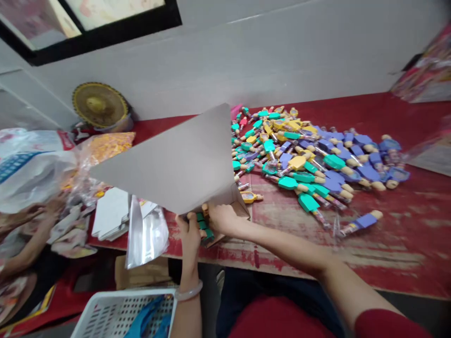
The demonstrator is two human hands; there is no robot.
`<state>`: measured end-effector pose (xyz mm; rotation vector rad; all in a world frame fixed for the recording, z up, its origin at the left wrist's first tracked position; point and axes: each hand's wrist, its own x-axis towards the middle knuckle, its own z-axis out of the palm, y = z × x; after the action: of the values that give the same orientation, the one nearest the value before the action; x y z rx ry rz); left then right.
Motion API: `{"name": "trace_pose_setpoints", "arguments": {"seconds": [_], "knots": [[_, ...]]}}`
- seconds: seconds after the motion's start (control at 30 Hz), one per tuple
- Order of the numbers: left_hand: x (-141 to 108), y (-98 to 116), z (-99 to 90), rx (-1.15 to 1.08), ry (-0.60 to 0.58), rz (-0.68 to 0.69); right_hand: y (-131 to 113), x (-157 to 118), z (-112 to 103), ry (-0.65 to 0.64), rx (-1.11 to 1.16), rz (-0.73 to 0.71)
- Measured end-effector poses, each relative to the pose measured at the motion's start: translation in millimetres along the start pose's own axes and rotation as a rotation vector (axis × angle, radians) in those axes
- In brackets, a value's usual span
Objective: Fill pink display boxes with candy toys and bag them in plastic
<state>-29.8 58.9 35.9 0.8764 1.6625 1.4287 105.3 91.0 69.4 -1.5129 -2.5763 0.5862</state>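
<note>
In front of me stands a cardboard box (241,204) with its big grey lid flap (183,159) raised. Green toy shovels (205,230) lie in a row inside its near left part. My left hand (190,232) is closed at the box's left end, thumb and fingers at the edge beside the green shovels. Inside the box, the fingers of my right hand (221,218) are bent down at a toy shovel with a tan end (205,210); the fingertips are partly hidden. A large pile of green, yellow and purple toy shovels (296,162) spreads to the right.
One purple shovel (362,223) lies apart on the worn red table (387,253). White cards (111,213) and a clear plastic sheet (146,234) are at left, near a co-worker's arm (31,234). A white basket (105,310) stands below; a round fan-like object (100,104) is behind.
</note>
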Motion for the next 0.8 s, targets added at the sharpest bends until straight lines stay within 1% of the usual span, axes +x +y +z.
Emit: {"name": "trace_pose_setpoints", "arguments": {"seconds": [0.03, 0.07, 0.1, 0.13, 0.17, 0.2, 0.23, 0.27, 0.3, 0.33, 0.4, 0.47, 0.53, 0.57, 0.63, 0.67, 0.7, 0.73, 0.77, 0.8], "knots": [[0.7, -0.6, -0.2, 0.004, 0.01, 0.013, 4.8, 0.5, 2.0, 0.02, 0.078, -0.001], [1.5, -1.2, -0.6, 0.011, 0.017, 0.024, 14.8, -0.2, 3.1, 0.048, 0.168, -0.005], [2.3, -1.9, -0.9, 0.022, 0.021, 0.033, 29.8, -1.9, 3.3, 0.095, 0.255, 0.01], [3.2, -2.6, -1.4, 0.037, 0.024, 0.042, 49.3, -4.2, 2.9, 0.159, 0.314, 0.062], [4.0, -3.3, -1.8, 0.054, 0.028, 0.052, 71.8, -6.5, 2.4, 0.227, 0.32, 0.155], [4.9, -3.9, -2.2, 0.075, 0.038, 0.066, 95.4, -8.4, 2.7, 0.293, 0.27, 0.278], [5.6, -4.3, -2.5, 0.1, 0.055, 0.084, 118.3, -10.0, 4.5, 0.316, 0.189, 0.394], [6.1, -4.5, -2.7, 0.125, 0.075, 0.103, 138.7, -11.4, 8.4, 0.304, 0.121, 0.468], [6.4, -4.4, -2.7, 0.146, 0.09, 0.117, 155.7, -13.4, 14.7, 0.269, 0.072, 0.507], [6.3, -4.1, -2.7, 0.163, 0.099, 0.126, 169.0, -16.6, 23.2, 0.229, 0.044, 0.498], [5.5, -3.6, -2.1, 0.183, 0.094, 0.137, 186.1, -29.3, 43.7, 0.187, 0.036, 0.411], [4.3, -3.9, -1.1, 0.194, 0.078, 0.15, 196.8, -52.8, 62.0, 0.181, 0.019, 0.347], [3.8, -5.6, 0.3, 0.202, 0.086, 0.171, 206.6, -86.9, 69.2, 0.196, 0.047, 0.342], [3.9, -6.8, 1.0, 0.202, 0.091, 0.181, 211.0, -106.6, 66.9, 0.223, 0.111, 0.367], [4.6, -9.3, 2.3, 0.196, 0.095, 0.197, 213.9, -145.8, 50.9, 0.3, 0.336, 0.404], [5.1, -10.4, 2.9, 0.19, 0.092, 0.201, 210.0, -162.4, 38.7, 0.335, 0.461, 0.399], [5.5, -11.2, 3.2, 0.184, 0.087, 0.206, 201.2, -174.9, 25.4, 0.357, 0.554, 0.363], [5.9, -11.8, 3.5, 0.178, 0.086, 0.212, 187.2, -182.1, 12.6, 0.365, 0.588, 0.29], [6.2, -12.1, 3.5, 0.174, 0.085, 0.218, 168.6, -183.2, 1.7, 0.358, 0.559, 0.187], [6.3, -12.2, 3.4, 0.172, 0.087, 0.224, 146.7, -178.2, -6.4, 0.341, 0.482, 0.063]]}}
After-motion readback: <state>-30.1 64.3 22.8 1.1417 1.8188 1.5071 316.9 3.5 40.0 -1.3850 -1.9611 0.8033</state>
